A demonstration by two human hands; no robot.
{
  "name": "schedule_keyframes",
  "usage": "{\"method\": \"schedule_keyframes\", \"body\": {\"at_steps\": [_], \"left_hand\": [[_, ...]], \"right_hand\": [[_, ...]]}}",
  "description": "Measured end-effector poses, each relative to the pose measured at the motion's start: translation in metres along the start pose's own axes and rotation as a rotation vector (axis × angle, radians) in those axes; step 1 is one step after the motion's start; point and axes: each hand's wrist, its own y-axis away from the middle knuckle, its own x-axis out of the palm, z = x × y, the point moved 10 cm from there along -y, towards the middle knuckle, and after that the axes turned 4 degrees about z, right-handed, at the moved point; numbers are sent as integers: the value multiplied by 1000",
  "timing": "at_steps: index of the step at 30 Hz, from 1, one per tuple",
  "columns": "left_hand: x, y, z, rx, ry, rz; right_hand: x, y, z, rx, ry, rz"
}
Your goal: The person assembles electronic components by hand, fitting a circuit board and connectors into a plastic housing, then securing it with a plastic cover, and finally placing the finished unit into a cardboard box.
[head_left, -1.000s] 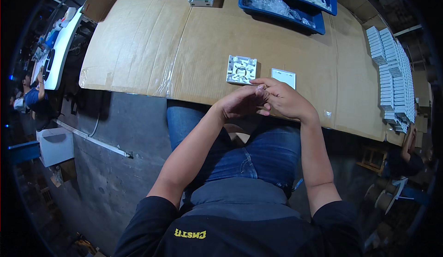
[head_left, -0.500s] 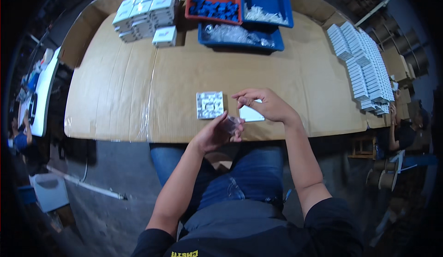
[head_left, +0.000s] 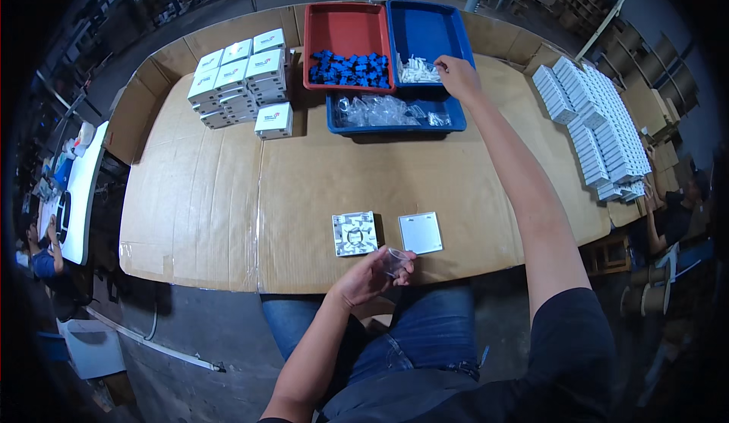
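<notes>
My left hand [head_left: 370,277] is at the table's front edge, its fingers closed round a small clear plastic bag [head_left: 396,262] whose mouth stands rounded open. Just beyond it lies a square grey-and-white patterned piece [head_left: 355,233] with a dark ring in its middle. To the right of that is a flat white square panel [head_left: 420,232]. My right hand [head_left: 460,80] reaches to the right side of the far blue tray [head_left: 429,32], fingertips pinched beside small white plugs [head_left: 416,71]. Whatever is between those fingertips is too small to make out.
A red tray [head_left: 348,28] holds blue plastic pieces. In front, a shallow blue tray [head_left: 357,128] contains clear plastic bags. White boxes [head_left: 243,74] are stacked at the far left, and rows of white boxes [head_left: 596,127] at the right. Cardboard walls [head_left: 152,100] edge the table. Other people sit at both sides.
My right hand has moved from above the white panel out to the far blue tray, uncovering the panel. My left hand keeps the clear bag near the table edge. The view has tilted up.
</notes>
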Motion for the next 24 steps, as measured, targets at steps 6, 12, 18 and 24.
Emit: {"method": "schedule_keyframes", "body": {"at_steps": [6,12,18,24], "left_hand": [[1,0,1,-26,140,-5],[8,-3,1,-64,147,13],[12,-3,-4,-65,136,15],[11,-6,-3,-79,151,24]], "right_hand": [[40,-61,12,-208,314,57],[77,-88,-2,-346,419,169],[88,-98,-8,-354,389,216],[70,-91,-19,-295,289,109]]}}
